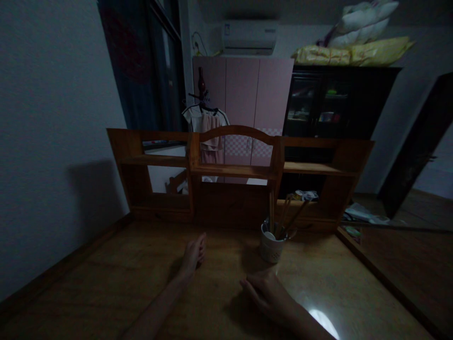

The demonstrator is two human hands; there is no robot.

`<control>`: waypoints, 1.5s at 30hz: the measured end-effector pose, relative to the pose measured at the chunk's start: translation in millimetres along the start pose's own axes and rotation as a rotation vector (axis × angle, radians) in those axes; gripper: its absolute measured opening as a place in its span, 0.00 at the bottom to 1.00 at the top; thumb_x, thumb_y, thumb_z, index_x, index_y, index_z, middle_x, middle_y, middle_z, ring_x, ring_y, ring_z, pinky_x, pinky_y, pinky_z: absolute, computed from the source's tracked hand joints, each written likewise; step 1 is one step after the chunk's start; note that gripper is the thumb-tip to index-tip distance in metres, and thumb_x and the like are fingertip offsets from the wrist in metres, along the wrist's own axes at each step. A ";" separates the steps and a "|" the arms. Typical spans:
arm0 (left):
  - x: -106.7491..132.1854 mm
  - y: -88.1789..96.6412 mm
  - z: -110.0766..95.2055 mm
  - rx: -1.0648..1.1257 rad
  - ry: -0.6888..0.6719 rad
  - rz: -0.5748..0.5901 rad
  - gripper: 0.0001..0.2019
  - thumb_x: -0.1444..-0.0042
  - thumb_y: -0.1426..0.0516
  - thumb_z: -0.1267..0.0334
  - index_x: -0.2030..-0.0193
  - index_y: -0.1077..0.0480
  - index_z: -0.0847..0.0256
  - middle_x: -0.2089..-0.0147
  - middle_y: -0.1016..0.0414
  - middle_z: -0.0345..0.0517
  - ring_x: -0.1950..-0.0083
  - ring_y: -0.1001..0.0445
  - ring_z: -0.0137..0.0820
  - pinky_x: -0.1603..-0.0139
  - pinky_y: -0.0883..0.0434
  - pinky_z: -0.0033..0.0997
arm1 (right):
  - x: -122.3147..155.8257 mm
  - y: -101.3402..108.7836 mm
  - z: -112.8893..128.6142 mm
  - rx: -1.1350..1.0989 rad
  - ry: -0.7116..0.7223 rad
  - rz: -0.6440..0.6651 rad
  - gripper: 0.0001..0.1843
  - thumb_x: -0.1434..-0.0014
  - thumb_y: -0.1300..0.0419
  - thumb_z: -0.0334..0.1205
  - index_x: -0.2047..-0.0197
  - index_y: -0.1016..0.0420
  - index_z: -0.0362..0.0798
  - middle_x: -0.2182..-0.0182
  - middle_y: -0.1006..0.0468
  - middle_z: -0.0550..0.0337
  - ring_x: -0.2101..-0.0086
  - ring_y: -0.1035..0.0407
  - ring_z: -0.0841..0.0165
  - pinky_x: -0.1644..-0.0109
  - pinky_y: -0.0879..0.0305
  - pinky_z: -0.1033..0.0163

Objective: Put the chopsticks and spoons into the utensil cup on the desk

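Note:
My left hand (194,251) is curled into a loose fist above the wooden desk (123,278), left of the middle, with nothing showing in it. My right hand (264,290) is also closed, its thumb side turned to the left, and no object shows in it. Just beyond the right hand stands a white cup (272,250) with a dotted pattern near its base. Chopsticks (283,215) and what look like spoon handles stick up from the cup. Neither hand appears to touch the cup. The room is dim.
A wooden shelf unit (231,172) runs along the desk's back edge. A wall (53,141) borders the left side, and a raised wooden edge (382,278) the right. Behind are hanging clothes (208,120), a pink wardrobe (242,89) and a dark cabinet (368,104).

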State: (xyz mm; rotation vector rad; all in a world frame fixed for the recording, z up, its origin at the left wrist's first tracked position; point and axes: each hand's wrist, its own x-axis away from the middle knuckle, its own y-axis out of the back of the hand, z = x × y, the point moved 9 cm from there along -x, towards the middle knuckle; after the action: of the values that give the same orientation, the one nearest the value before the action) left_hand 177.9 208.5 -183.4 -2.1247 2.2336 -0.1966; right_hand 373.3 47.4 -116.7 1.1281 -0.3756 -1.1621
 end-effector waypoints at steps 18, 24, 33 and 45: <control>-2.8 2.0 7.9 0.063 0.050 -0.026 0.23 0.55 0.44 0.42 0.82 0.50 0.54 0.88 0.53 0.26 0.89 0.54 0.19 0.87 0.55 0.23 | -0.1 -1.1 0.9 -0.001 0.016 0.009 0.24 0.29 0.57 0.45 0.73 0.33 0.46 0.78 0.30 0.62 0.78 0.42 0.75 0.73 0.51 0.67; -5.1 2.7 10.7 0.086 0.039 -0.020 0.23 0.56 0.42 0.43 0.82 0.49 0.55 0.88 0.53 0.26 0.89 0.54 0.19 0.87 0.55 0.22 | 0.8 -2.5 -1.2 0.010 0.008 0.009 0.24 0.29 0.57 0.45 0.73 0.33 0.46 0.78 0.31 0.62 0.78 0.42 0.75 0.73 0.51 0.67; -6.1 1.1 14.5 0.164 0.097 0.003 0.24 0.52 0.46 0.41 0.80 0.54 0.54 0.87 0.55 0.26 0.89 0.57 0.20 0.87 0.58 0.23 | 0.7 -5.2 -4.2 -0.001 -0.013 0.023 0.24 0.30 0.57 0.45 0.73 0.31 0.46 0.78 0.30 0.62 0.78 0.41 0.76 0.73 0.52 0.67; -6.6 0.0 19.0 0.189 0.097 0.026 0.23 0.49 0.47 0.42 0.80 0.53 0.55 0.86 0.56 0.26 0.88 0.57 0.20 0.86 0.58 0.23 | 0.0 -4.3 -5.1 0.000 -0.013 -0.003 0.25 0.30 0.56 0.46 0.74 0.31 0.45 0.79 0.31 0.63 0.79 0.44 0.76 0.74 0.53 0.66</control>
State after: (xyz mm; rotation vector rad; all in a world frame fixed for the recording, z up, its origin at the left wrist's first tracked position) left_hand 180.6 214.1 -202.6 -2.0287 2.1920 -0.4978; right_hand 374.8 50.0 -122.6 1.1217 -0.3840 -1.1724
